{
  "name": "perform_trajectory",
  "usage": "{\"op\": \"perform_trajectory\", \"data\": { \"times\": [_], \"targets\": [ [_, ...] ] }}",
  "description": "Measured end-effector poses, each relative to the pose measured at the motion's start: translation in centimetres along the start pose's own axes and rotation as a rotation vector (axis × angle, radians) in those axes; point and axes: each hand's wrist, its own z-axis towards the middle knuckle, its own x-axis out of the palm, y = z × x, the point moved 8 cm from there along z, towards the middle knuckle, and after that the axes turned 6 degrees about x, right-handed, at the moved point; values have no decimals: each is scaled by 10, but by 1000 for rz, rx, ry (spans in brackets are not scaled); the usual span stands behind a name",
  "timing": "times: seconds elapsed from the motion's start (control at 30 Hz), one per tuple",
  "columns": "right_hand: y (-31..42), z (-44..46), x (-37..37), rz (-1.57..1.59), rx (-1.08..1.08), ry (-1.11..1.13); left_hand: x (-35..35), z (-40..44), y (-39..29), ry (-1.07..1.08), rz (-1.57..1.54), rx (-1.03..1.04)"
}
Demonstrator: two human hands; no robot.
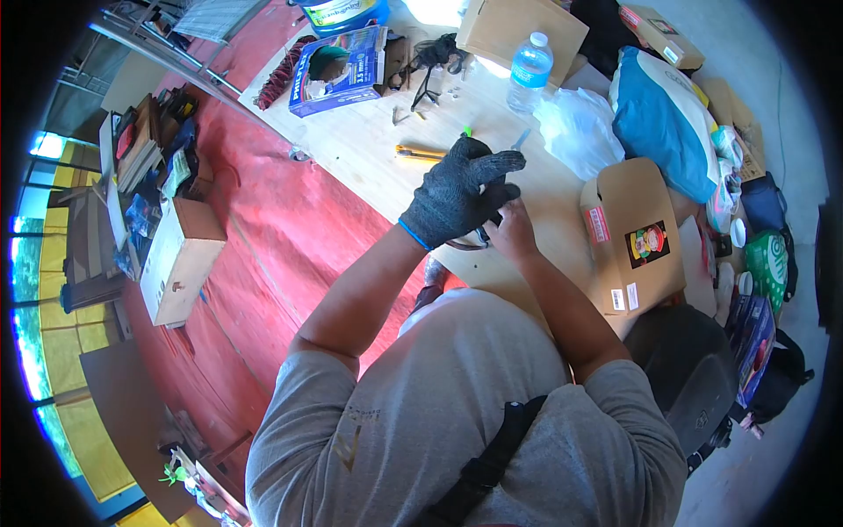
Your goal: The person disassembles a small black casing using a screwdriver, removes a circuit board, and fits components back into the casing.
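My left hand [458, 191] wears a dark knitted work glove with a blue cuff edge. Its fingers are stretched out to the right and partly apart, above the wooden tabletop [360, 167]. My right hand [516, 232] is bare, and its fingertips pinch at the dark knit just under the gloved fingers. Below the two hands a dark, curved object [474, 241] shows in part; its kind is unclear. A yellow utility knife [420, 153] lies left of the glove. Behind the gloved fingers a thin, pale, blade-like piece [522, 139] and a small green thing [467, 132] stick out.
At the table's far side are a purple Philips box [338, 75], a blue jug [347, 13], tangled black cords [436, 57] and a water bottle [530, 72]. On the right are a plastic bag [580, 132], a cardboard box [637, 241] and a blue-white package [663, 123].
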Motion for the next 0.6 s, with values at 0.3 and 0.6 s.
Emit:
{"op": "perform_trajectory", "data": {
  "times": [0.3, 0.6],
  "targets": [
    [7, -2, -6, -15, 26, 7, -2, -4, 20, 16, -71, -149],
    [8, -3, -7, -10, 81, 22, -17, 2, 16, 0, -231, 54]
  ]
}}
